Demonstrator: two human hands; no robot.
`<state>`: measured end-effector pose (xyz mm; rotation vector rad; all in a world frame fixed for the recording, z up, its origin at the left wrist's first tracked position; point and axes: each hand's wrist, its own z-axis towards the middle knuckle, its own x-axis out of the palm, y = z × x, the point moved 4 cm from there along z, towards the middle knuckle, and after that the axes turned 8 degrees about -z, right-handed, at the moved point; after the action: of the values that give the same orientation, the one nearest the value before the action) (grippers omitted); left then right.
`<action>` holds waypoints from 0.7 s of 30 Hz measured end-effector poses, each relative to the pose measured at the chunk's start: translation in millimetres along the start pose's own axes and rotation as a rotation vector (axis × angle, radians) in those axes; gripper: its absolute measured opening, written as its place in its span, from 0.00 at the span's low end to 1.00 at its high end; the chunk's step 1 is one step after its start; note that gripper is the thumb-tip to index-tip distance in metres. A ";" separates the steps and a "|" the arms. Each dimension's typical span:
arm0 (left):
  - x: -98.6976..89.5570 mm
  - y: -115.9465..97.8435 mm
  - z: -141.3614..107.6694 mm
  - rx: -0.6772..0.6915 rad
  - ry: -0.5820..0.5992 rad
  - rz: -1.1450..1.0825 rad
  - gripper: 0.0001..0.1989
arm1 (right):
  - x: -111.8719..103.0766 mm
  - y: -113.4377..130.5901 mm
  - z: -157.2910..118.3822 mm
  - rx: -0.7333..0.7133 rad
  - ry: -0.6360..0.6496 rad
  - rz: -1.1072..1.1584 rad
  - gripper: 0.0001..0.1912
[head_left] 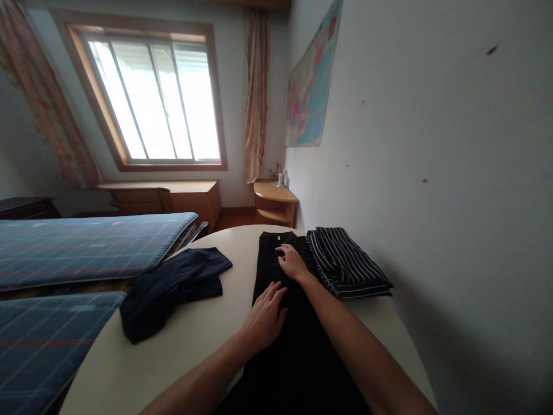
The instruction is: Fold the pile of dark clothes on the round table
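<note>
A long black garment (280, 346) lies spread lengthwise on the round cream table (194, 334), with a small white label near its far edge. My left hand (265, 314) rests on its left part, fingers stretched out and together, holding nothing. Farther up the cloth, my right hand (292, 262) is over it just below the label, its fingers apart and slightly bent. Right of the garment, close to my right hand, sits a folded stack of black-and-white striped cloth (345, 262). A crumpled dark navy garment (173, 291) lies at the table's left side.
Blue plaid mattresses (95, 248) flank the table on the left. A white wall (453, 202) runs along the right, with a map (313, 86) on it. At the back are a small corner shelf (276, 193), a wooden desk (190, 187) and a window (159, 104).
</note>
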<state>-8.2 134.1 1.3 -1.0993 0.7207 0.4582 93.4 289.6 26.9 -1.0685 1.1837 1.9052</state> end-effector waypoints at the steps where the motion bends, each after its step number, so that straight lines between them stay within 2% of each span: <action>1: 1.5 2.5 -2.8 -0.023 0.043 0.060 0.26 | -5.4 0.3 -7.6 -0.002 -0.018 -0.023 0.18; 4: 3.0 8.5 -7.6 -0.067 0.135 0.181 0.31 | -18.3 2.6 -35.1 0.002 -0.006 -0.124 0.14; 7: 2.0 11.7 -6.2 -0.073 0.157 0.233 0.32 | -23.8 7.0 -65.3 -0.010 0.042 -0.207 0.13; 12: 0.0 23.6 4.4 -0.074 0.174 0.249 0.32 | -11.4 11.9 -99.0 -0.046 0.164 -0.251 0.25; 16: -6.3 41.5 20.9 -0.049 0.183 0.230 0.32 | 7.6 10.5 -98.4 -0.020 0.322 -0.227 0.32; 21: -22.9 62.3 35.3 -0.053 0.199 0.164 0.31 | 21.1 11.1 -80.3 -0.001 0.320 -0.243 0.33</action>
<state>-54.7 191.5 -12.3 -1.1507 0.9833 0.5135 98.4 213.8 -8.4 -1.4863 1.1594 1.5880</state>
